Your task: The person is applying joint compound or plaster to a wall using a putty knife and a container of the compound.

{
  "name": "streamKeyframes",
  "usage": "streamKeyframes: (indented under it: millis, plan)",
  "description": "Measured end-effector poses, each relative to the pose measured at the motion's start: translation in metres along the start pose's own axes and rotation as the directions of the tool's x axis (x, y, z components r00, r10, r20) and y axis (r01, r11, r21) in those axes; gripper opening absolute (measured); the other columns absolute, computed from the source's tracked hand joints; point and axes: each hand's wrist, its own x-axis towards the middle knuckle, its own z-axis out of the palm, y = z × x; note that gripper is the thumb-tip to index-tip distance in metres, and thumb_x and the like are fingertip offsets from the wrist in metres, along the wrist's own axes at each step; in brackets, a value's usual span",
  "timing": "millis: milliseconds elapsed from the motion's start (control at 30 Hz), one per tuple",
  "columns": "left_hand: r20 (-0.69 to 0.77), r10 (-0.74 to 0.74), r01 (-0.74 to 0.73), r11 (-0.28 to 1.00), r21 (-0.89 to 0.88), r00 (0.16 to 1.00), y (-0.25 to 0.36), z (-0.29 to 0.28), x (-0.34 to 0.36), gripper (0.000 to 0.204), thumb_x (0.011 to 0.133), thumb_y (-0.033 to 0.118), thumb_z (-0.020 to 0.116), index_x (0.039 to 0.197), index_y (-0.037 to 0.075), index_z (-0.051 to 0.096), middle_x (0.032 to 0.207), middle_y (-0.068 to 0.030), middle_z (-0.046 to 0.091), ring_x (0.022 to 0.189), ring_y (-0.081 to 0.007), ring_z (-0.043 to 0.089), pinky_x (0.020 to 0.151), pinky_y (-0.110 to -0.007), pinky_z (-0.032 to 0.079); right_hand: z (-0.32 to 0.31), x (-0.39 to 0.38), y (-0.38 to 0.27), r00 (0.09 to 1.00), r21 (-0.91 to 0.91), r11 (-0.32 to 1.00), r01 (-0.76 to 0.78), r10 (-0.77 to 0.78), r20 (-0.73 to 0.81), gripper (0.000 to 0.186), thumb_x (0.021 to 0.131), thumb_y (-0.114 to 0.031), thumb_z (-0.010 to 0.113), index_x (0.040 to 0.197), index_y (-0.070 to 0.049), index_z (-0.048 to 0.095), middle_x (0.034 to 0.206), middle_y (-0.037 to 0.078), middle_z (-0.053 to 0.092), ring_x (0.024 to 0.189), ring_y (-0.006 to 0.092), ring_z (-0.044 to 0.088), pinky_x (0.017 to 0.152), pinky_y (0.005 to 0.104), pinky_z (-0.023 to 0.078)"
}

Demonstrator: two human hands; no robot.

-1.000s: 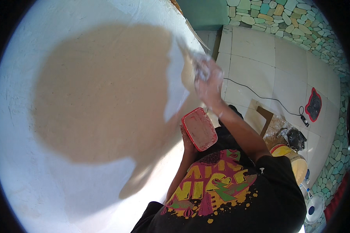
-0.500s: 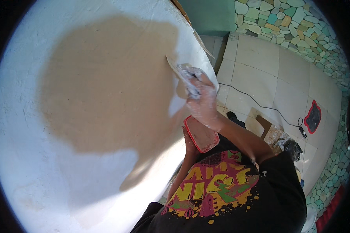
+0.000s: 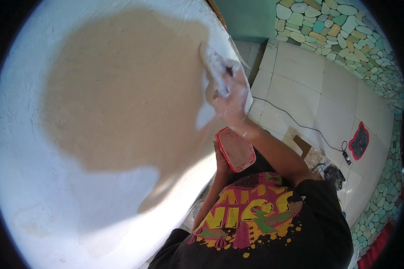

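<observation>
My right hand (image 3: 232,98), dusted with white, grips a white-smeared putty scraper (image 3: 216,67) close to the right edge of a large white wall surface (image 3: 116,201). The scraper's blade shows nearly edge-on, and its contact with the wall is hard to make out. Below that hand, my left hand (image 3: 221,158) holds a rectangular red-rimmed tub (image 3: 236,150) by its left side, in front of my chest. The tub's inside looks greyish-brown and smeared; some of the left fingers are hidden behind it. My shadow covers much of the wall.
To the right lies a pale tiled floor (image 3: 296,94) with a black cable (image 3: 300,123) across it. A black mat with a red border (image 3: 359,141), a cardboard piece (image 3: 304,145) and a black plastic bag (image 3: 334,175) lie there. Pebble-stone cladding (image 3: 341,27) borders the floor.
My right hand and the scraper have moved up and slightly farther along the wall's right edge. The tub in my left hand has shifted slightly to the right and tilted a little.
</observation>
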Motion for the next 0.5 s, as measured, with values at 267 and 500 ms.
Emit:
streamKeyframes:
  millis: [267,500]
  plan:
    - [-0.037,0.006,-0.004,0.999,0.043,0.999,0.009,0.006,-0.001,0.075,0.095,0.064,0.033,0.144,0.008,0.035,0.143,-0.0127,0.044,0.128,-0.0287,0.045,0.108,-0.044,0.037,-0.012,0.01,-0.027,0.96,0.197,0.94,-0.278,0.274,0.051,0.051,0.07,0.013,0.041,0.117,0.006,0.059,0.11,0.007,0.053,0.094,0.0124,0.053,0.083,0.0226,0.043]
    - [-0.017,0.047,-0.048,0.998,-0.041,0.999,0.009,0.001,0.005,0.076,0.095,0.066,0.032,0.143,0.007,0.037,0.14,-0.0133,0.047,0.125,-0.0299,0.049,0.106,-0.046,0.039,-0.004,-0.002,-0.045,0.972,0.297,0.926,-0.233,0.218,0.083,0.048,0.07,0.013,0.044,0.115,0.005,0.058,0.111,0.009,0.057,0.094,0.0127,0.055,0.075,0.0226,0.045]
